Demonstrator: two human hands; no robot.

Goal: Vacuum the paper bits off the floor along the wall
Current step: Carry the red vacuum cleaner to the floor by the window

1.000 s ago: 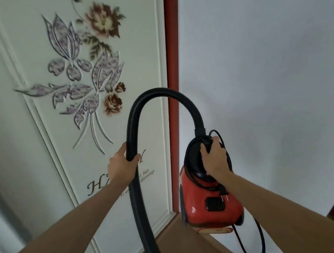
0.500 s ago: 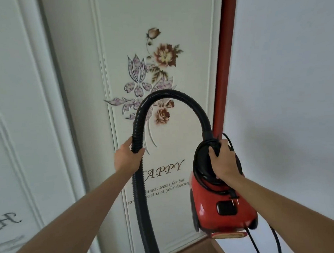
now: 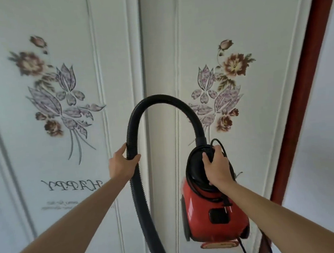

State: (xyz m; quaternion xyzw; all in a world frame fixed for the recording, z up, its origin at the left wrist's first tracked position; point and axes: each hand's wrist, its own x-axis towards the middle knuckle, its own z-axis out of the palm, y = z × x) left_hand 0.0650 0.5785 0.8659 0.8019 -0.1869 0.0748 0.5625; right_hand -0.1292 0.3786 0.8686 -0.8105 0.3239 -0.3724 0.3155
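Up off floor, red vacuum (image 3: 210,218) w/ black top, right hand (image 3: 217,168) clenched on handle, left hand (image 3: 121,165) wrapped round ribbed black hose (image 3: 138,187)

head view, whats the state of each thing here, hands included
vacuum: lifted off the floor, carried by its top handle
hose: arched up from the vacuum, hanging down past the bottom edge, nozzle out of view
cord: dangling loose under the vacuum
left hand: closed around the hose
right hand: closed on the vacuum's handle
doors: shut
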